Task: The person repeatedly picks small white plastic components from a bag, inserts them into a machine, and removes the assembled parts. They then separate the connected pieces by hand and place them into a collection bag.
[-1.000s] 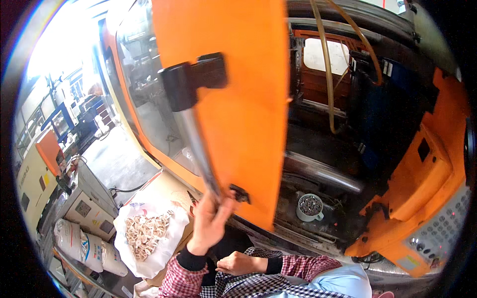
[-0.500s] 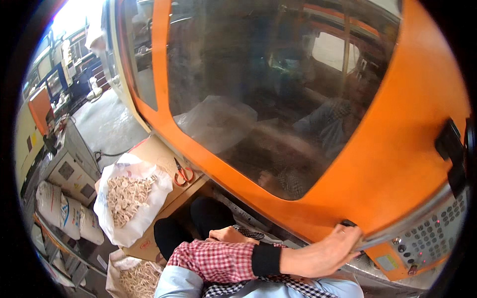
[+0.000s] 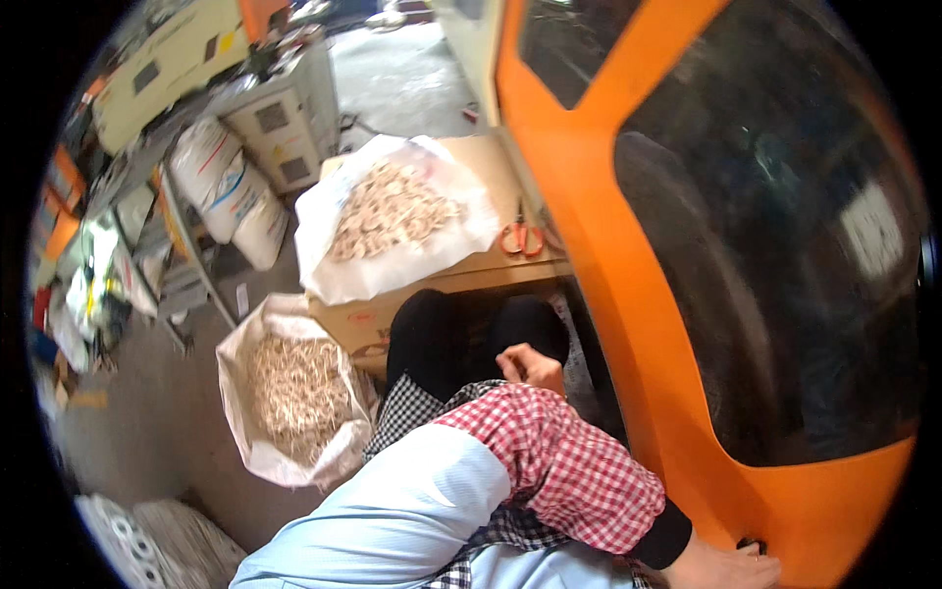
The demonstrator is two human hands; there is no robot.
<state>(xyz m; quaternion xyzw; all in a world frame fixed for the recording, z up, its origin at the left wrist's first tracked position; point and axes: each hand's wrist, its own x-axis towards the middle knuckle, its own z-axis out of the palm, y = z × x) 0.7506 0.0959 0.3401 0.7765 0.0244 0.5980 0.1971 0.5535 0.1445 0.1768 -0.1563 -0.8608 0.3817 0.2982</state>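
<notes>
My left arm, in a red checked sleeve with a black cuff, crosses my body to the lower right. There my left hand (image 3: 724,567) is closed around the small black handle (image 3: 752,546) of the orange machine door (image 3: 677,393). My right hand (image 3: 531,367) rests over my dark-trousered knees, its fingers curled; whether anything is inside them is hidden. Ahead of my knees, an open white bag (image 3: 329,270) full of small beige pieces (image 3: 388,211) lies on a cardboard box (image 3: 368,319). Beside that bag are orange-handled cutters (image 3: 522,238).
On the floor at left stands an open white sack (image 3: 240,378) of thin pale strips (image 3: 299,398). Filled white sacks (image 3: 221,177) lean by a grey cabinet (image 3: 280,133) farther back. The door's dark window (image 3: 775,245) rises close on my right.
The view has turned left and down, bringing the floor sack fully into sight and the control panel out of it. My left hand stays on the handle; my right stays over my lap.
</notes>
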